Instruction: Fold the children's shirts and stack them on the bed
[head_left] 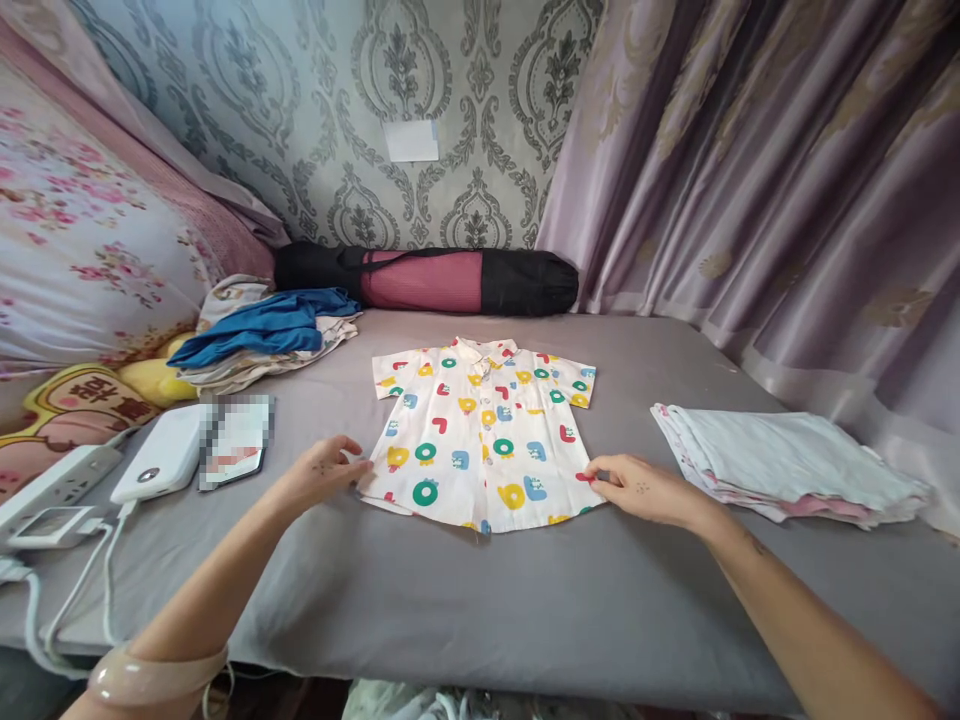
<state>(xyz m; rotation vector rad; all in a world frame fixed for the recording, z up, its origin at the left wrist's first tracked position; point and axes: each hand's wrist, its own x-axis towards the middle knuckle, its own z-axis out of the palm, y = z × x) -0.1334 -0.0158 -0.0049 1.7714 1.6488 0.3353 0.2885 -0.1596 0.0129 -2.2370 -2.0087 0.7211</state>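
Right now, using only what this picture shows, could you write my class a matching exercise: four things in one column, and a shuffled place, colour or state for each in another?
Things
1. Printed shirt
2. Long bag
3. Blue garment
4. Folded stack

Descriptions
A. On top of a pile at the left
B. To the right of the right hand
C. Spread flat between the left hand and the right
D. Black with a pink middle

Right pairs: 1-C, 2-D, 3-A, 4-B
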